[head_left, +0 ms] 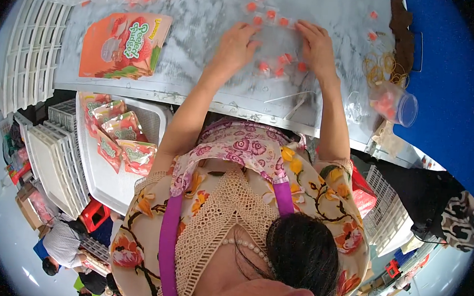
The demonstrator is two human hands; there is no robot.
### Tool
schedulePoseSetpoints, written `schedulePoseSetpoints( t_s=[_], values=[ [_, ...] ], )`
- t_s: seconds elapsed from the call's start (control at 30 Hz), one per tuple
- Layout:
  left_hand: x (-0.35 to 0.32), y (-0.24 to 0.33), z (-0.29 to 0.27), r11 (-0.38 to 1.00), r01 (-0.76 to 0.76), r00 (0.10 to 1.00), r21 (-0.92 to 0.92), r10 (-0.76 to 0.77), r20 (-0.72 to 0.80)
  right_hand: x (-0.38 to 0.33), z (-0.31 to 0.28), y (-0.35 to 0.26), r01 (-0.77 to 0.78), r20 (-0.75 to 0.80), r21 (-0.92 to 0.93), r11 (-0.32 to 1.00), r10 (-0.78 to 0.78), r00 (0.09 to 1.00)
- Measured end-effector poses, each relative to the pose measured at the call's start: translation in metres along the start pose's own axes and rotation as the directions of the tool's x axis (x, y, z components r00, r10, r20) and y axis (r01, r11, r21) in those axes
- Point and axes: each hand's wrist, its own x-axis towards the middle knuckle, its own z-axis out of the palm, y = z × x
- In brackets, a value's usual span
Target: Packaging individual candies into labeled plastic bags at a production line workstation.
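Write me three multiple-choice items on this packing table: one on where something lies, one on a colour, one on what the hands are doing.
1. Where does the large orange pouch lie?
A. On the grey table, to the person's left
B. Inside the clear cup
C. On the blue surface

2. What colour are the small wrapped sweets between the hands?
A. Green
B. Red-orange
C. Black

3. How do the left hand and right hand stand?
A. Both raised off the table
B. One holds the white crate
C. Both pressed down on the table among the sweets

Answers: 1 A, the pouch lies flat on the table left of the arms. 2 B, the sweets show red-orange through clear wrap. 3 C, both palms face down on the table with fingers among the sweets.
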Motion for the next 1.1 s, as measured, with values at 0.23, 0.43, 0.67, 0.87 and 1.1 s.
schedulePoseSetpoints(
  t_s=[0.23, 0.43, 0.67, 0.87, 1.1],
  values=[
    [0.036, -0.032, -0.031, 0.998, 0.058, 0.992, 0.017, -0.056, -0.116, -0.04, -0.014, -0.032, -0.062, 0.108, 0.09, 0.994, 0.052, 0.993],
    [0.099, -0.064, -0.033, 0.958, -0.144, 0.944, 0.248, 0.209, -0.256, -0.021, -0.014, -0.034, -0.129, 0.103, 0.113, 0.985, 0.118, 0.988],
    [0.101, -0.054, -0.024, 0.974, -0.107, 0.984, 0.201, 0.075, 0.16, 0.019, 0.002, -0.008, -0.186, 0.062, 0.189, 0.964, 0.178, 0.982],
    [0.115, -0.053, -0.014, 0.971, -0.165, 0.976, 0.174, 0.136, 0.169, 0.044, 0.011, 0.01, -0.225, 0.15, 0.229, 0.947, 0.194, 0.969],
    [0.117, -0.074, -0.01, 0.959, -0.233, 0.939, 0.159, 0.179, 0.295, 0.052, 0.019, 0.007, -0.195, 0.218, 0.168, 0.966, 0.156, 0.963]
  ],
)
